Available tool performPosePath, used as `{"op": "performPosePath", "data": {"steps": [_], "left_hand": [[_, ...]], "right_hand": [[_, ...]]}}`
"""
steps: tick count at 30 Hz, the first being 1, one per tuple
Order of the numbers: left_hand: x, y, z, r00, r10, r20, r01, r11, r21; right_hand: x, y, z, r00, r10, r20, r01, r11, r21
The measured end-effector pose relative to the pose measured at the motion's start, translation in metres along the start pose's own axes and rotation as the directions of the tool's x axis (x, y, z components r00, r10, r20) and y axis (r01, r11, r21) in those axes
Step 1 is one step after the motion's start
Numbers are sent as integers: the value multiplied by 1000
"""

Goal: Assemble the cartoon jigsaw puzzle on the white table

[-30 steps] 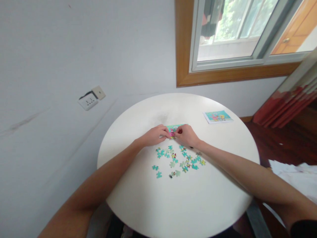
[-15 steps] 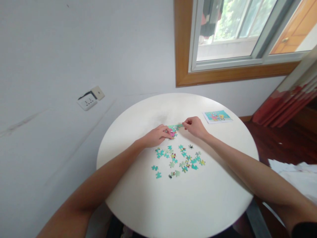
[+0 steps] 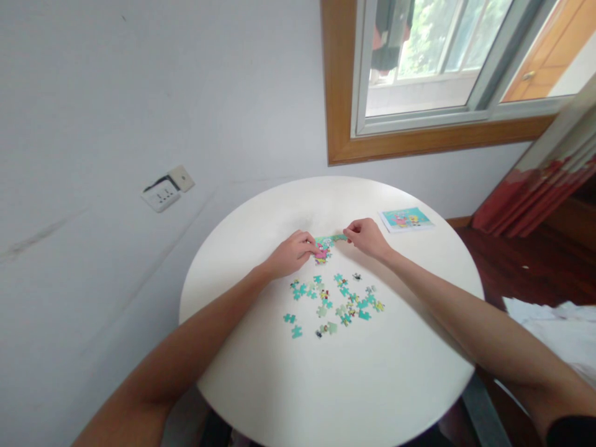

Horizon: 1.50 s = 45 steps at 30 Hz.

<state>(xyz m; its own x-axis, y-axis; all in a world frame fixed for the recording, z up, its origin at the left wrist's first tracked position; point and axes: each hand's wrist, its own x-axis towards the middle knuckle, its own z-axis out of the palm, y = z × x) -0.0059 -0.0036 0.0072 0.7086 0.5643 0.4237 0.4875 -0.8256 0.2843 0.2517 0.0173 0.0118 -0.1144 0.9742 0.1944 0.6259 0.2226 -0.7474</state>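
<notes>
Pale wall (image 3: 223, 93), a wood-framed window (image 3: 423, 115) and a red-and-cream curtain (image 3: 526, 177) back a round white surface (image 3: 335, 385), seen from the head camera, where a person's 2 bare hands meet over a small jigsaw. A joined section (image 3: 321, 255) of the puzzle, pink below a green-teal strip, lies flat toward the far side of the surface, between the hands. The left hand (image 3: 294, 253) lays its fingertips on the section's left side; whether they grip or merely steady it cannot be told. At the strip's right end, the right hand (image 3: 370, 238) brings thumb and fingertip together in a pinch, though at this scale it cannot be made out whether a piece is caught between them. Loose pieces (image 3: 364, 315), mostly teal with some pale green and yellow, are scattered nearer the person, while a picture card (image 3: 407, 219) in matching colors rests well to the right.

Judging by their look, the pieces are light, thin and fairly stiff, with knobs that could bend; a thumb-and-finger hold on opposite edges should suit them. The joined section would likely come apart if lifted by 1 end, so it is better slid flat. No brand, label or lettering can be read, the card's print being too small.
</notes>
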Motion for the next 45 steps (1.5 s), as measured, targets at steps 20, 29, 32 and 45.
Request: {"op": "performPosePath", "data": {"steps": [20,29,32,45], "left_hand": [[0,-8,-4,997,-68,-44,63,992,-106],[0,-4,-2,994,-101,-44,94,986,-134],[0,-5,-2,995,-87,-47,80,988,-135],[-1,-6,-3,998,-54,-31,49,990,-130]], "right_hand": [[-3,3,-3,982,49,183,0,966,-258],[-3,1,-3,980,50,192,6,960,-280],[-3,2,-4,981,45,191,13,957,-291],[-4,-1,-5,978,61,200,-2,958,-286]]}}
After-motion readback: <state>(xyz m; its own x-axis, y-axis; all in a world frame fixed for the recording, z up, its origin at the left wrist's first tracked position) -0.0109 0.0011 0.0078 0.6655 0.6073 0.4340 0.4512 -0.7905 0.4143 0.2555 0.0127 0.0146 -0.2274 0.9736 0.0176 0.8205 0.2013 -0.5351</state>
